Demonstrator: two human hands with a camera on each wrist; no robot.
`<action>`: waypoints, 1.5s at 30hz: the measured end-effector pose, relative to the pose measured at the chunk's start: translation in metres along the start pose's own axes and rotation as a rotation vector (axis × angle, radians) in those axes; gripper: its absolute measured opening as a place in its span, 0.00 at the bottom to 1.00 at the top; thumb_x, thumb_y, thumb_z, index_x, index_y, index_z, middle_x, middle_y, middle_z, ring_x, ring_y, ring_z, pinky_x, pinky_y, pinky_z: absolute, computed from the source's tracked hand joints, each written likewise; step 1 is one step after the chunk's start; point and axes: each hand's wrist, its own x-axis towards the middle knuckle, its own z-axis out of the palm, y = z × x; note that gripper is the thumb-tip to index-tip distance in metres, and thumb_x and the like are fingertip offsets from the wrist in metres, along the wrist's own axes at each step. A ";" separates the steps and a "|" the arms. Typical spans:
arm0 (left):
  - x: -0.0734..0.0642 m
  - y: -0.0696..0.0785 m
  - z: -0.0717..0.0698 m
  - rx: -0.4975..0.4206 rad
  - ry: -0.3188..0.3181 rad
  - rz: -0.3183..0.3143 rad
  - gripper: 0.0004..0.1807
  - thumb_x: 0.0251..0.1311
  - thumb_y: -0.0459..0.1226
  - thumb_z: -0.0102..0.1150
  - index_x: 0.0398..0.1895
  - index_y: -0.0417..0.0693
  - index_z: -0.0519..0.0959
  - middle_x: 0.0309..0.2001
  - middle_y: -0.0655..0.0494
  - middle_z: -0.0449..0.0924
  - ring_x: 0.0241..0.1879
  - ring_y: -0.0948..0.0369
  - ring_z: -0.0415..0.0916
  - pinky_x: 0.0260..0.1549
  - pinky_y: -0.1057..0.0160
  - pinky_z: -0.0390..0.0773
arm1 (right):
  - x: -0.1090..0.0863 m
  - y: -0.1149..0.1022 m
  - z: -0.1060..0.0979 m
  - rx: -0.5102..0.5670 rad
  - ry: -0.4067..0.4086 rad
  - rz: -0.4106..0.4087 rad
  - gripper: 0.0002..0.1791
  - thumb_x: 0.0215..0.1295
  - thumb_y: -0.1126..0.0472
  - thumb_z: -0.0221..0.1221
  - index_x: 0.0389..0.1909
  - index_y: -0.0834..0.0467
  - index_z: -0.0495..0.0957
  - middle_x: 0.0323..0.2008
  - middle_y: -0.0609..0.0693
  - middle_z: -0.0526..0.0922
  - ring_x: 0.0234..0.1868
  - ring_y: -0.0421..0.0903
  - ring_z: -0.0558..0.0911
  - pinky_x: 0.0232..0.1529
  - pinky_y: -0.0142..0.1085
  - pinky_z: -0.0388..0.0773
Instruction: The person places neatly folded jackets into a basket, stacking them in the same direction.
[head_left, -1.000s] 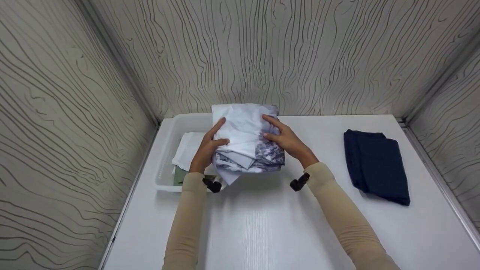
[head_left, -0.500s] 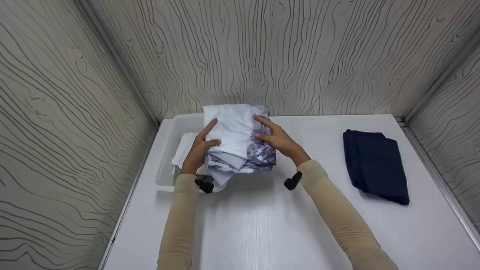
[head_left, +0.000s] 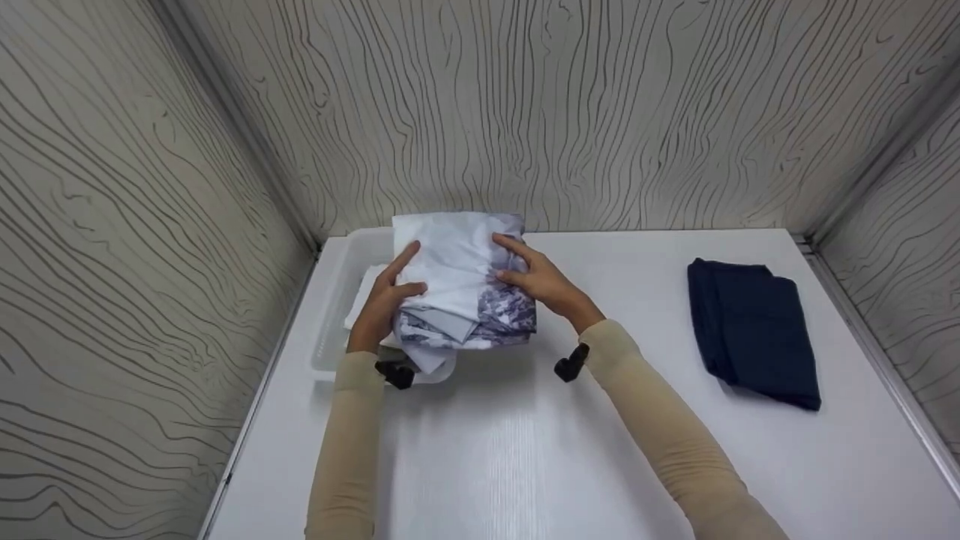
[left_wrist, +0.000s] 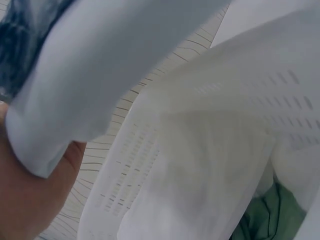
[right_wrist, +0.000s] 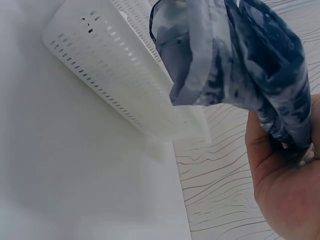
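At the far left, a pale wall panel with dark wood-grain lines [head_left: 112,262] is rising beside the white tabletop [head_left: 480,465]. Next along, a white perforated plastic basket [head_left: 330,322] is standing near the back edge; inside it a folded white cloth [head_left: 361,298] is lying, with a dark green cloth [left_wrist: 277,212] showing beside it. A beige sleeve [head_left: 345,457] is leading to the left hand [head_left: 386,300], which is gripping the left edge of a folded bundle of white and purple-grey patterned fabric [head_left: 450,262], its thumb and a finger lying across the top. The bundle is hanging in the air over the right part of the basket, a loose white corner drooping at its front. The right hand [head_left: 540,281] is holding the opposite edge, its fingers curling only as far as the fabric between them allows. Well apart, farther right, a folded navy-blue cloth [head_left: 754,337] is lying flat on the tabletop.
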 end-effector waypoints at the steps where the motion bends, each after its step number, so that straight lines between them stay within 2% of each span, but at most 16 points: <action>1: -0.001 0.000 -0.002 0.008 -0.002 0.004 0.45 0.65 0.32 0.67 0.83 0.67 0.64 0.87 0.67 0.51 0.88 0.59 0.37 0.85 0.46 0.41 | 0.000 0.000 0.001 -0.001 -0.002 -0.001 0.40 0.75 0.59 0.66 0.84 0.43 0.62 0.87 0.53 0.49 0.88 0.57 0.42 0.86 0.56 0.43; 7: -0.002 -0.002 -0.011 0.013 0.001 0.006 0.45 0.64 0.30 0.66 0.84 0.63 0.63 0.87 0.65 0.51 0.88 0.60 0.37 0.85 0.48 0.38 | 0.004 0.001 0.009 0.001 -0.018 -0.005 0.40 0.75 0.59 0.66 0.84 0.43 0.62 0.87 0.53 0.50 0.88 0.58 0.43 0.86 0.57 0.43; 11: -0.004 -0.001 -0.017 -0.019 -0.003 0.002 0.45 0.65 0.29 0.65 0.84 0.62 0.63 0.87 0.63 0.50 0.87 0.58 0.42 0.85 0.48 0.44 | 0.007 0.000 0.013 0.005 -0.031 0.002 0.40 0.75 0.60 0.65 0.84 0.43 0.62 0.87 0.54 0.49 0.88 0.58 0.45 0.85 0.57 0.47; 15: -0.008 0.001 -0.022 -0.004 -0.003 0.005 0.45 0.66 0.30 0.64 0.85 0.62 0.61 0.87 0.60 0.48 0.87 0.55 0.44 0.84 0.47 0.47 | 0.010 -0.002 0.017 -0.001 -0.036 0.008 0.40 0.76 0.62 0.64 0.84 0.43 0.61 0.87 0.54 0.50 0.87 0.58 0.47 0.85 0.57 0.48; 22: -0.010 0.002 -0.033 0.035 0.034 -0.002 0.45 0.65 0.29 0.64 0.84 0.60 0.63 0.87 0.61 0.51 0.87 0.57 0.40 0.85 0.47 0.43 | 0.015 -0.005 0.027 -0.002 -0.044 -0.001 0.40 0.75 0.64 0.64 0.84 0.46 0.61 0.87 0.55 0.50 0.87 0.59 0.46 0.85 0.58 0.47; 28: -0.012 0.003 -0.041 0.072 0.055 -0.002 0.44 0.64 0.29 0.65 0.84 0.58 0.64 0.87 0.60 0.51 0.88 0.57 0.36 0.85 0.46 0.38 | 0.019 -0.006 0.036 -0.012 -0.048 -0.027 0.40 0.74 0.65 0.63 0.84 0.49 0.62 0.86 0.55 0.54 0.88 0.57 0.47 0.86 0.56 0.46; 34: -0.016 0.003 -0.048 0.066 0.075 -0.019 0.44 0.63 0.29 0.67 0.83 0.59 0.66 0.87 0.60 0.50 0.87 0.56 0.38 0.85 0.46 0.41 | 0.022 -0.005 0.042 -0.011 -0.061 -0.027 0.39 0.75 0.65 0.63 0.84 0.49 0.62 0.86 0.54 0.54 0.87 0.57 0.48 0.85 0.56 0.48; 40: -0.019 0.001 -0.054 0.095 0.116 -0.012 0.43 0.64 0.29 0.67 0.83 0.57 0.66 0.87 0.59 0.52 0.88 0.57 0.36 0.85 0.45 0.38 | 0.025 -0.006 0.049 -0.024 -0.074 -0.019 0.39 0.75 0.64 0.62 0.84 0.48 0.63 0.86 0.53 0.55 0.88 0.57 0.48 0.85 0.57 0.48; 45: -0.022 0.000 -0.057 0.090 0.150 -0.012 0.43 0.65 0.28 0.66 0.83 0.56 0.65 0.87 0.58 0.51 0.88 0.56 0.38 0.85 0.47 0.42 | 0.026 -0.007 0.055 -0.025 -0.086 0.009 0.38 0.76 0.63 0.61 0.84 0.45 0.62 0.86 0.52 0.54 0.88 0.56 0.46 0.85 0.57 0.47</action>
